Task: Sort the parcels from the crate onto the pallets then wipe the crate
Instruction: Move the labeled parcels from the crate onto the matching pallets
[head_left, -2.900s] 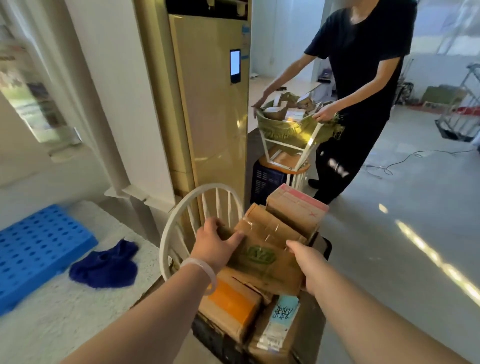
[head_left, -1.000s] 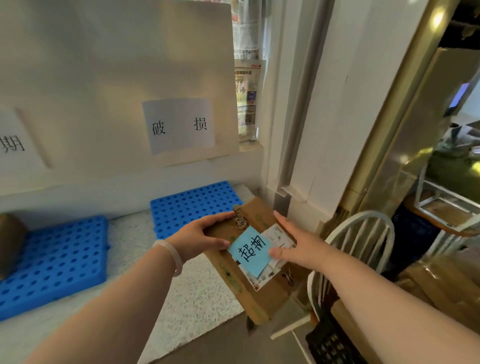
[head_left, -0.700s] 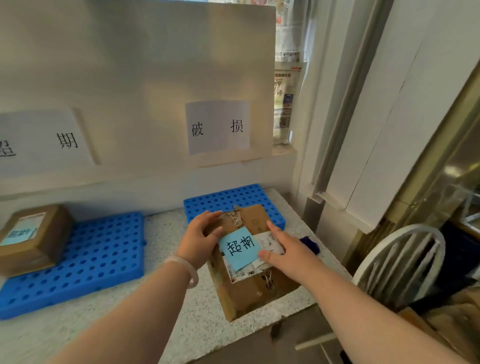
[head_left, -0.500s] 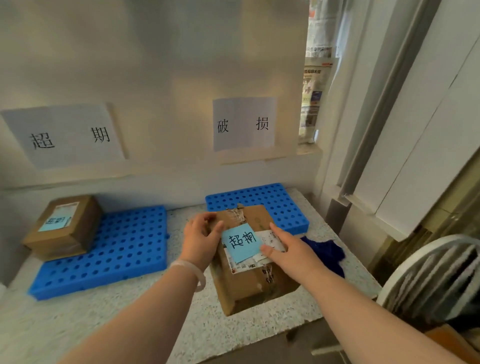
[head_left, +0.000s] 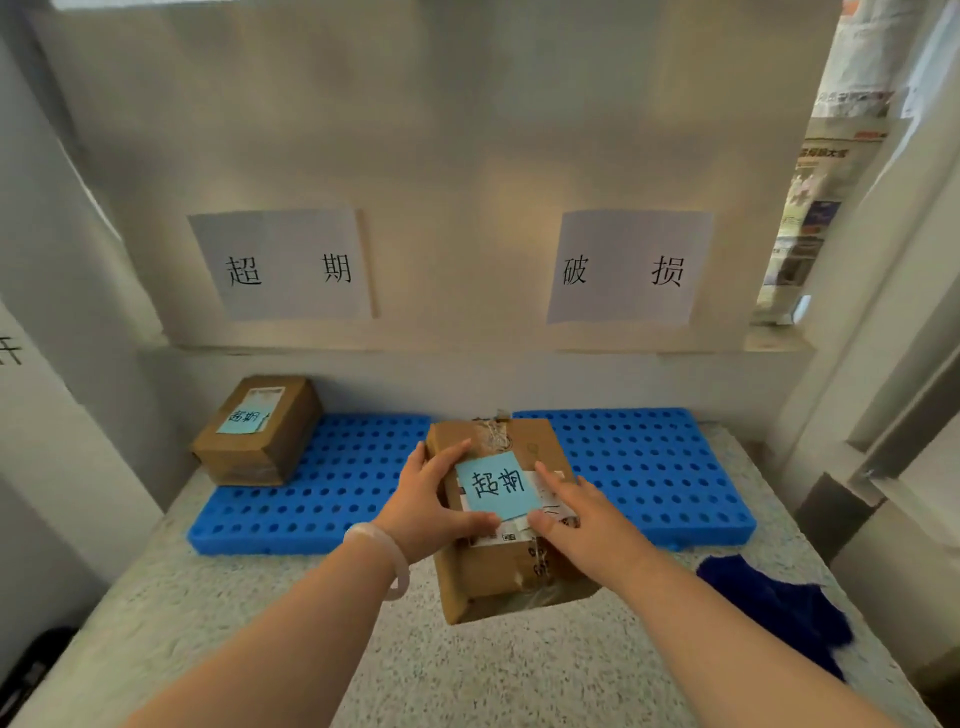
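Head | left hand (head_left: 431, 504), right hand (head_left: 584, 519) grasping labelled parcel (head_left: 488, 577) | left pallet (head_left: 337, 488): one box (head_left: 260, 447)

The left grip (head_left: 431, 499) and the right grip (head_left: 582, 519) are holding a cardboard parcel (head_left: 498, 582) (a blue note (head_left: 498, 486) is sticking to its top) over the table (head_left: 467, 675), between the left pallet (head_left: 337, 499) and the right pallet (head_left: 654, 478). A second parcel (head_left: 260, 436) is sitting on the left pallet at the table's far left corner; a blue cloth (head_left: 779, 608) is lying by the right edge.
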